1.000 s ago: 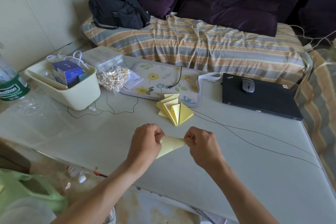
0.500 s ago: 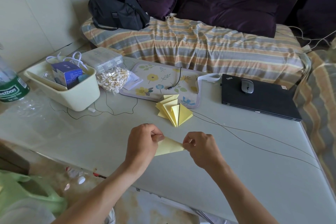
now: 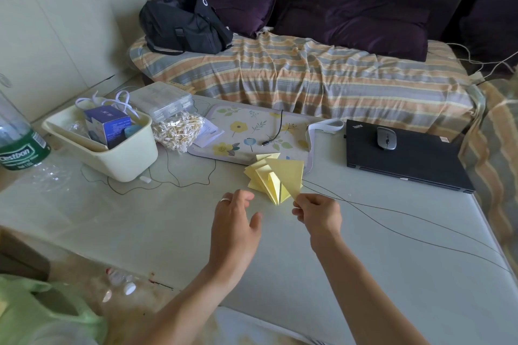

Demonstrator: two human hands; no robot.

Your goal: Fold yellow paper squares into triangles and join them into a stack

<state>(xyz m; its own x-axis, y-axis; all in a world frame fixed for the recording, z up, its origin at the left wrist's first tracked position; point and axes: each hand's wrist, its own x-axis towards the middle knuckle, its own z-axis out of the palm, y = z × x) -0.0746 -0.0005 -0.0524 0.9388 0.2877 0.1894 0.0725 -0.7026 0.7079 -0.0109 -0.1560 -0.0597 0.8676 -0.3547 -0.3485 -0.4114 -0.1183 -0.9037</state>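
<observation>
From the head view, several folded triangles already stand joined in a stack (image 3: 266, 176) on the tabletop (image 3: 364, 260). The right hand (image 3: 318, 214) pinches a fresh yellow triangle (image 3: 288, 172) by its tip against the stack, seemingly not yet slotted in. The left hand (image 3: 235, 221) hovers empty beside it, fingers loose. Bare tabletop lies near the hands; a flowered mat (image 3: 252, 131) crowds just behind.

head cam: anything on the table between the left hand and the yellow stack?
No. In the head view only a short bare strip of table separates the left hand from the stack of folded triangles. The right hand pinches a folded triangle beside the stack.
</observation>
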